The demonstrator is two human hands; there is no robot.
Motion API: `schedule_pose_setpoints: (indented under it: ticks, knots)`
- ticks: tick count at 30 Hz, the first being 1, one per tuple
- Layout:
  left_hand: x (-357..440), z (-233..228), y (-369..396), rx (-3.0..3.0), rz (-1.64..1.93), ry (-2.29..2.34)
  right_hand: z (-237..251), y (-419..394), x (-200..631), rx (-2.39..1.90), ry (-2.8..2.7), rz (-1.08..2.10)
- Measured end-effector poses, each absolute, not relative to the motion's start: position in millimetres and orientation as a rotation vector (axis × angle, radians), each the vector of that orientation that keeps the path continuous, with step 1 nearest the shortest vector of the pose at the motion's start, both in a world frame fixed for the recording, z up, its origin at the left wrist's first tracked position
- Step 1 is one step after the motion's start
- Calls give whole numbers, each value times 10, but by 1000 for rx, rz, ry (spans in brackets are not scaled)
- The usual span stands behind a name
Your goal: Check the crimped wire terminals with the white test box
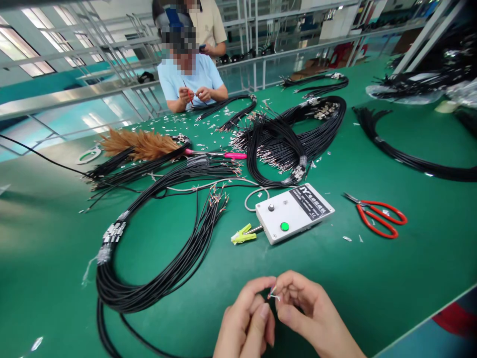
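Green bench [410, 258] carried cables [156, 268] left of a box [294, 211], scissors [376, 216] right; both hands' fingers [261, 286] pinched a small wire [274, 296].

Glossy black rubber-sheathed cables [164, 278] lie on matt green table [410, 258] beside a smooth plastic box [294, 213].

We see a bright, evenly lit scene; ceiling strip lights [33, 64] at ten o'clock mirror as pale glare in a shiny panel. The green tabletop [410, 258] carries a soft sheen and only faint shadows under the black wire bundles [156, 278]. Wide-angle distortion bends straight rails and the tabletop edge toward the corners, strongest at four and eight o'clock. Our hands at six o'clock look slightly soft, the centre is sharp, and faces at twelve o'clock are pixelated.
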State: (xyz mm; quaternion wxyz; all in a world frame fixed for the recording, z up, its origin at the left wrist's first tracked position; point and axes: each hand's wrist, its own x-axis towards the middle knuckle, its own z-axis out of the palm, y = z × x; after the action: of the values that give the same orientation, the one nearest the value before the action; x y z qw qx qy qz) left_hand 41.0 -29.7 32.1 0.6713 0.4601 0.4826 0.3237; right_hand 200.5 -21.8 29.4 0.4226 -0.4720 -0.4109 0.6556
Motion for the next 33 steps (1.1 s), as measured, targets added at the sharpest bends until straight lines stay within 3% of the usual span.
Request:
schedule_pose_setpoints:
  ticks: [8, 11, 19, 26, 33]
  knots:
    - [435, 311, -333, 883, 776, 1028, 341, -172, 1962, -1136, -960, 1815]
    - [443, 306, -332, 787, 869, 1056, 348, -201, 1935, -1195, -1034, 1745]
    - [382, 329, -294, 795, 997, 1291, 303, -223, 2029, -1272, -1620, 1274]
    - [334, 309, -236, 914, 920, 1315, 396, -72, 2054, -1219, -2238, 317]
    - [142, 336, -147, 1482, 915, 1394, 451, 130, 1976, -1009, -2468, 175]
